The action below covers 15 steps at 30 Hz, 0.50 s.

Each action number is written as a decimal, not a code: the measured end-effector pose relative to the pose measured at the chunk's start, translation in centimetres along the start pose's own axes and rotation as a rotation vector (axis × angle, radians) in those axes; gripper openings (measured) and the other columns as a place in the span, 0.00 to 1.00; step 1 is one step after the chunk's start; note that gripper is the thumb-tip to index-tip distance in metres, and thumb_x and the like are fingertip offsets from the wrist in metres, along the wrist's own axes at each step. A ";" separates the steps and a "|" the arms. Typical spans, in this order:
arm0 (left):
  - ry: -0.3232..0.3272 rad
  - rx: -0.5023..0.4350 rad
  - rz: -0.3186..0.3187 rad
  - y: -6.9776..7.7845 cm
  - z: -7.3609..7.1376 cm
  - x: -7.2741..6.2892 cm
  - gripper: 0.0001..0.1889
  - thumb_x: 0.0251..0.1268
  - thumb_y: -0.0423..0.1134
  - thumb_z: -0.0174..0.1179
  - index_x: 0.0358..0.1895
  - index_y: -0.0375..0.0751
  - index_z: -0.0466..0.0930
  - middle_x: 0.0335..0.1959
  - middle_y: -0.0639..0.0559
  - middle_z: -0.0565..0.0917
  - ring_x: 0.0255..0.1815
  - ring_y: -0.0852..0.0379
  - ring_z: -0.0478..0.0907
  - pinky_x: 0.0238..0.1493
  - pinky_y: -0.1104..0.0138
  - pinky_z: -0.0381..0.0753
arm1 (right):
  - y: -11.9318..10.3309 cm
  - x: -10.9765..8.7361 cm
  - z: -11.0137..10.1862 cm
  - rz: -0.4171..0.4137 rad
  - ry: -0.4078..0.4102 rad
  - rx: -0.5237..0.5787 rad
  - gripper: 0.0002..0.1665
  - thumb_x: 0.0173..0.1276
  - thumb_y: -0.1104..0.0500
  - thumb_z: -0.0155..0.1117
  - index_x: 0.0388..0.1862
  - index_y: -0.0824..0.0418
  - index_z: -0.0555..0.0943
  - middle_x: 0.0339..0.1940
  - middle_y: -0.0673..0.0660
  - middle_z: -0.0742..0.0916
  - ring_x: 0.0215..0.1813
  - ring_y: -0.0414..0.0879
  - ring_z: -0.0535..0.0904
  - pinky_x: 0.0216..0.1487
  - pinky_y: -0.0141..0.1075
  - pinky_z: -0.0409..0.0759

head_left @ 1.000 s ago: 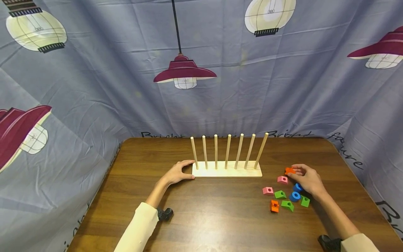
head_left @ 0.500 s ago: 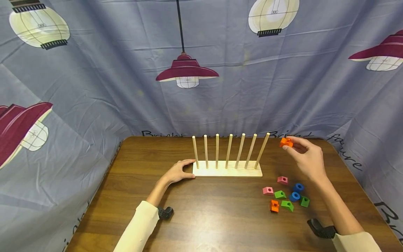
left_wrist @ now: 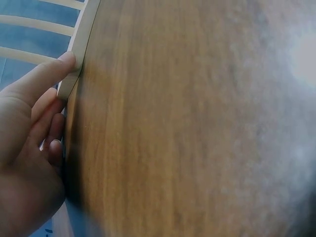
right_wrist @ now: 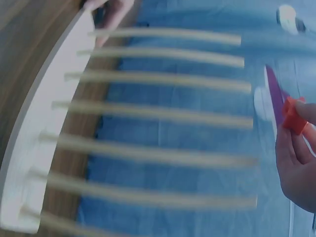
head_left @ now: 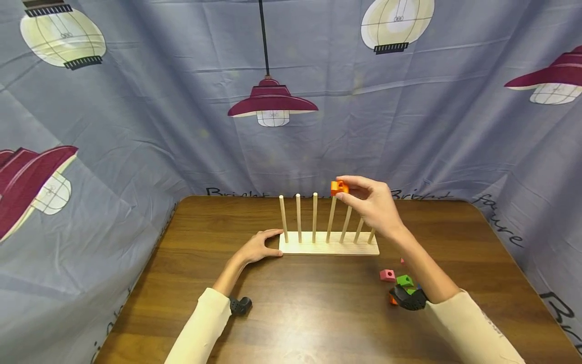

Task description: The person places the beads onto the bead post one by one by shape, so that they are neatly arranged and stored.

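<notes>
A pale wooden peg board [head_left: 309,247] with a row of several upright pegs stands on the table. At its left end my left hand [head_left: 258,247] grips the base, thumb on the front edge and fingers behind; the left wrist view shows the thumb [left_wrist: 61,64] on the wood. My right hand [head_left: 370,202] pinches an orange block [head_left: 339,187] between thumb and fingertips. In the head view the block appears at the top of the middle peg; whether they touch I cannot tell. The right wrist view has the orange block [right_wrist: 293,116] beyond the peg tips.
To the right on the brown table [head_left: 291,303] lie loose blocks, among them a pink one [head_left: 387,275] and a green one [head_left: 403,281]. My right forearm and its wrist camera [head_left: 407,297] hide part of that group. A patterned curtain [head_left: 291,162] hangs behind.
My right hand has lifted the orange block off the table and carried it up and left, over to the pegs. The left hand has stayed at the board's left end.
</notes>
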State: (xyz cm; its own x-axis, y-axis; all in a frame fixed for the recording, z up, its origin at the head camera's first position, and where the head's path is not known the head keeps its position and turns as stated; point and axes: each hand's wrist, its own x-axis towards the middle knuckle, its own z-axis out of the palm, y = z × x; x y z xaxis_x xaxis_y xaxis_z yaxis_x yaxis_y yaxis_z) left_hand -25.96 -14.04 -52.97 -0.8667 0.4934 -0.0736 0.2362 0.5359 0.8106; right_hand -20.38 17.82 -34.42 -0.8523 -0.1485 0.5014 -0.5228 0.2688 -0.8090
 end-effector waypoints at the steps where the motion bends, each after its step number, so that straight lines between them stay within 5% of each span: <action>1: -0.002 -0.002 -0.001 0.0 0.0 0.0 0.38 0.56 0.41 0.75 0.71 0.43 0.72 0.72 0.43 0.69 0.73 0.38 0.57 0.70 0.42 0.57 | -0.2 0.3 0.7 0.003 -0.009 0.009 0.19 0.62 0.72 0.71 0.53 0.72 0.84 0.45 0.65 0.88 0.42 0.43 0.86 0.43 0.28 0.82; 6: 0.008 -0.003 0.004 0.0 0.1 0.2 0.38 0.55 0.40 0.75 0.71 0.43 0.72 0.72 0.43 0.70 0.73 0.38 0.58 0.70 0.43 0.57 | -0.9 1.6 3.8 0.016 -0.058 0.023 0.19 0.62 0.70 0.72 0.53 0.69 0.85 0.46 0.63 0.88 0.45 0.51 0.87 0.44 0.30 0.82; 15: 0.005 0.005 -0.019 0.1 0.1 0.0 0.37 0.56 0.40 0.75 0.71 0.43 0.72 0.72 0.43 0.69 0.73 0.38 0.59 0.68 0.41 0.59 | -1.5 2.8 7.1 0.032 -0.090 -0.035 0.20 0.63 0.68 0.72 0.55 0.64 0.86 0.47 0.61 0.89 0.47 0.49 0.87 0.44 0.35 0.84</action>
State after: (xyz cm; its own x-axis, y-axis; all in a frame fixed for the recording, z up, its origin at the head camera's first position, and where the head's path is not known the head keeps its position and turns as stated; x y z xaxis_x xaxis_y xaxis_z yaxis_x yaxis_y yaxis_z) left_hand -25.92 -13.92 -52.94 -0.8731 0.4799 -0.0862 0.2218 0.5483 0.8064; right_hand -22.09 10.20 -33.95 -0.8671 -0.2241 0.4448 -0.4960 0.3074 -0.8121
